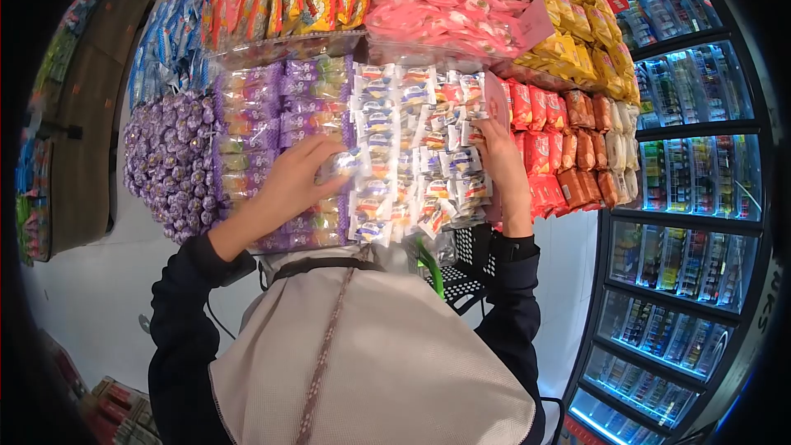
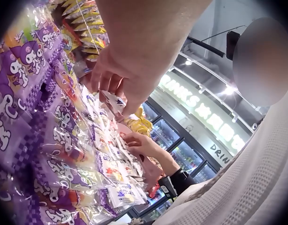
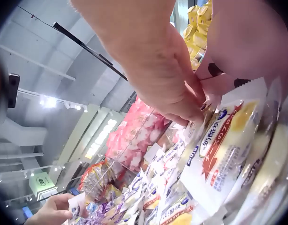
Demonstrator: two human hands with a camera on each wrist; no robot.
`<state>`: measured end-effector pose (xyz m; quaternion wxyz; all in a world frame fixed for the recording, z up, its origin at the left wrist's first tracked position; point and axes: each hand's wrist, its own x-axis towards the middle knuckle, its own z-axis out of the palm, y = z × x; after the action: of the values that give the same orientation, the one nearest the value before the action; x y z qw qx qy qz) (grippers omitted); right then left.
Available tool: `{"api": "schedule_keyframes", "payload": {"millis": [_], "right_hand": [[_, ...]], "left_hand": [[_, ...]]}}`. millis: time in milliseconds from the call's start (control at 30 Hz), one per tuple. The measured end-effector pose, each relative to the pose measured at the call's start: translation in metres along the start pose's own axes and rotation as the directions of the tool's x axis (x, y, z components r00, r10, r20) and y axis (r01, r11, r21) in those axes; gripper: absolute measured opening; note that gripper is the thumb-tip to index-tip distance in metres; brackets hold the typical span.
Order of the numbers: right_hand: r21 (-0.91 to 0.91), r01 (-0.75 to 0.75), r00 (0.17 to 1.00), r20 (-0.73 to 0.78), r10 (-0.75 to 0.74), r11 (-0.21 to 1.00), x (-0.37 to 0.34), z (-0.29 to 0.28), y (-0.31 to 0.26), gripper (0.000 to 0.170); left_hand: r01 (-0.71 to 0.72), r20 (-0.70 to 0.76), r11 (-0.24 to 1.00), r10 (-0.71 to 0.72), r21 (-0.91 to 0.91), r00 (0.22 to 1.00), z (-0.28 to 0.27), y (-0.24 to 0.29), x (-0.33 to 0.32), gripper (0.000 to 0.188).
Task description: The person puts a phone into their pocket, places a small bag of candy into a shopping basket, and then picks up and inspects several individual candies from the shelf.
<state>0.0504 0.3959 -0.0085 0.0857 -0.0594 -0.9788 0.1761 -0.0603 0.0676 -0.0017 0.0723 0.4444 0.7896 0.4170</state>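
Note:
My left hand [image 1: 301, 171] pinches a small white snack packet [image 1: 350, 163] between thumb and fingers, above the left part of the white packets. In the right wrist view this hand [image 3: 52, 211] holds the packet [image 3: 77, 205] upright by its edge. At the right end of the same rows, my right hand [image 1: 504, 166] bends its fingers onto a white snack packet [image 1: 473, 133] beside the pink divider [image 1: 494, 99]. The right wrist view shows these fingertips down among the packets, partly hidden, next to a large-looking printed packet [image 3: 223, 150].
Purple bags [image 1: 247, 128] and purple-wrapped sweets [image 1: 169, 165] lie left of the white packets. Red packs [image 1: 540, 152] stand to the right. Pink bags [image 1: 445, 0] fill a raised bin behind. A black basket [image 1: 465, 268] is below, and lit drink fridges [image 1: 700, 173] line the right.

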Motion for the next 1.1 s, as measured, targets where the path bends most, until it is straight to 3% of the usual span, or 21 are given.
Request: {"api": "schedule_keyframes", "payload": {"millis": [133,333,633,800,900,1000,1100], "right_hand": [[-0.001,0.09,0.991,-0.102,-0.089,0.996,0.01,-0.01,-0.019,0.029],[-0.014,0.203,0.979,0.022,-0.202,0.979,0.043,0.01,-0.031,0.028],[-0.067,0.236,0.972,0.033,-0.234,0.97,0.056,0.031,-0.02,0.021],[-0.057,0.263,0.965,0.023,-0.263,0.963,0.054,0.028,-0.019,0.015],[-0.007,0.246,0.969,0.035,-0.245,0.969,0.05,0.027,-0.017,0.011],[0.003,0.21,0.977,0.021,-0.21,0.978,0.043,0.025,-0.021,0.008],[0.014,0.191,0.981,0.032,-0.192,0.981,0.04,0.019,-0.022,0.006]], "left_hand": [[0.006,0.011,1.0,-0.006,-0.011,1.0,-0.001,-0.001,0.0,0.035],[0.05,0.047,0.999,-0.05,0.0,0.998,0.001,-0.005,-0.004,0.037],[0.056,0.028,0.998,-0.056,0.0,0.998,-0.001,-0.006,-0.005,0.036],[-0.071,0.023,0.996,0.07,0.047,0.997,-0.002,0.006,0.029,0.035],[-0.206,-0.063,0.977,0.209,0.056,0.976,0.005,0.008,0.063,0.034],[-0.084,0.036,0.993,0.081,0.088,0.996,0.02,0.01,0.099,0.034],[-0.148,0.065,0.973,0.138,0.178,0.988,0.043,0.011,0.122,0.035]]}}
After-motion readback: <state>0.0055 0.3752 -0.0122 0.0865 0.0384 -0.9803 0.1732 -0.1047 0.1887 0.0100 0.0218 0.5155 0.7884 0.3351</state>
